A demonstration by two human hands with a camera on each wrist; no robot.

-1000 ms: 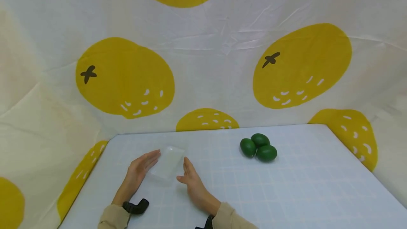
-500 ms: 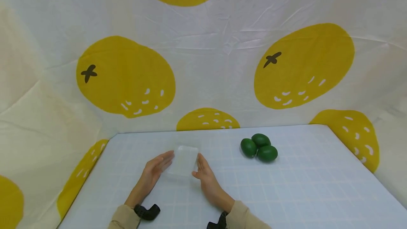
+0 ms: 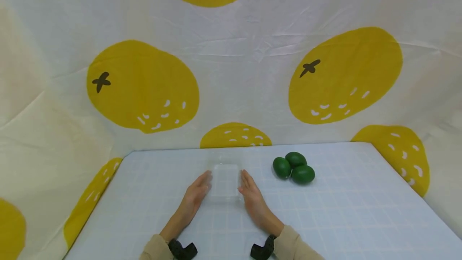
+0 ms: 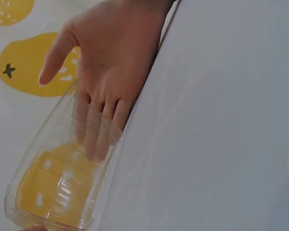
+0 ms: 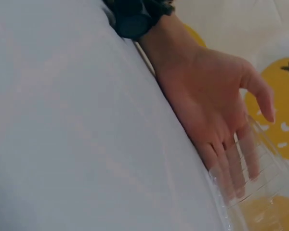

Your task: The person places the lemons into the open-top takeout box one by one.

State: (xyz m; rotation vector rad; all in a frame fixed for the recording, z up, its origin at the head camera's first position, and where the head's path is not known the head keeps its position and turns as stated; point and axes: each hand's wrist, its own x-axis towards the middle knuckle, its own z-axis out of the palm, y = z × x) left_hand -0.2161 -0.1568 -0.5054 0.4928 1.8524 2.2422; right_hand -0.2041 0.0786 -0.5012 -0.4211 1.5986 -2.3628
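A clear plastic container (image 3: 225, 181) stands on the cloth-covered table between both hands. My left hand (image 3: 196, 193) lies along its left side with straight fingers. On the opposite side, my right hand (image 3: 254, 200) rests with its fingers extended. In the left wrist view, the left fingers show through the transparent container wall (image 4: 53, 178), thumb held away from it. Likewise, the right wrist view has the right fingers behind the clear side (image 5: 265, 187), thumb raised. Three green limes (image 3: 296, 167) sit clustered to the right of the container, apart from the hands.
The table (image 3: 346, 212) has a pale checked cloth. A white curtain with yellow fruit prints (image 3: 231, 91) hangs behind and at both sides of it. Each wrist wears a dark camera mount (image 3: 183, 250).
Both hands have moved right together with the clear container between them. It has turned from slanted to straight. The green limes have stayed in place.
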